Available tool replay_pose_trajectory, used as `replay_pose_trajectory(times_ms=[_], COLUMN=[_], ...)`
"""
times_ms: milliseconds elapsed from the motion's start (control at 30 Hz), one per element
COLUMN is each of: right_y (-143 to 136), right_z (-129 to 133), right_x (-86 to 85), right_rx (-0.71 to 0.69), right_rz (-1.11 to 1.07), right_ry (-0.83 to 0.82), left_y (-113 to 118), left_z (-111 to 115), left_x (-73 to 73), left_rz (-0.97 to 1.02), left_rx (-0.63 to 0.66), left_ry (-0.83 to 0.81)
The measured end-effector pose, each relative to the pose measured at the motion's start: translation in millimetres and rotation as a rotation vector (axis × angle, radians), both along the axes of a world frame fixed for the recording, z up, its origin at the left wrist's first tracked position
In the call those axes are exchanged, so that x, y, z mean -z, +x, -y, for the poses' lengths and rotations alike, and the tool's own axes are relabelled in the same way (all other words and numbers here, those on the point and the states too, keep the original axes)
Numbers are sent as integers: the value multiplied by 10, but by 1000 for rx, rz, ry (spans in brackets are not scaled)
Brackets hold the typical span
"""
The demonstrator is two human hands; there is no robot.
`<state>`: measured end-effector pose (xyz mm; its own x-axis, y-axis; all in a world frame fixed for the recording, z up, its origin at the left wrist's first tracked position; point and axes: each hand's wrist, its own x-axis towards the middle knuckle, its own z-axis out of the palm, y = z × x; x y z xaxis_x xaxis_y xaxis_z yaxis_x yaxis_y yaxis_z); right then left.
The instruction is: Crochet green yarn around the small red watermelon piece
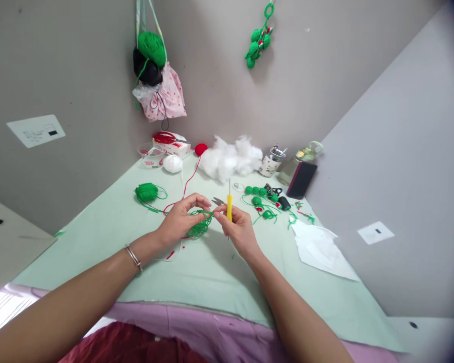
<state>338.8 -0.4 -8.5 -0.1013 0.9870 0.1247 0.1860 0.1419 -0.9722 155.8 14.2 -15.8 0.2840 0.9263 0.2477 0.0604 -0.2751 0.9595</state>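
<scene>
Over the middle of the table, my left hand (184,217) pinches a loose bundle of green yarn (199,228), which hangs below its fingers. My right hand (237,227) is closed around a yellow-handled hook (229,205), its thin metal shaft pointing up, and its fingertips touch the green yarn close to the left fingertips. Just behind the right fingers lie small scissors (218,201), partly hidden. A green yarn ball (147,192) rests to the left. Red yarn runs from a red ball (201,149) at the back towards my left hand.
White stuffing (230,157), a white yarn ball (172,163) and a tissue box (176,145) stand at the back. Right of my hands are green crocheted balls (256,200), a phone (301,180), a bottle (292,169), a pen cup (271,164) and white paper (320,247).
</scene>
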Motion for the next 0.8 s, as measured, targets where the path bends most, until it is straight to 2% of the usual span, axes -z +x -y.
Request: replay_pose_trajectory(times_ms=[367,667,800], right_y=[4,-1,-6], right_z=[36,65,68], right_x=[72,53,39], right_rx=[11,-2,28], right_rz=[158,284,330], right_ry=[117,171,215], left_y=[36,28,21], left_z=[67,19,20], left_x=[-28,82,41], left_rz=[-133,-196,-207], left_rx=[-70,-35,-32], left_ry=[151,292,294])
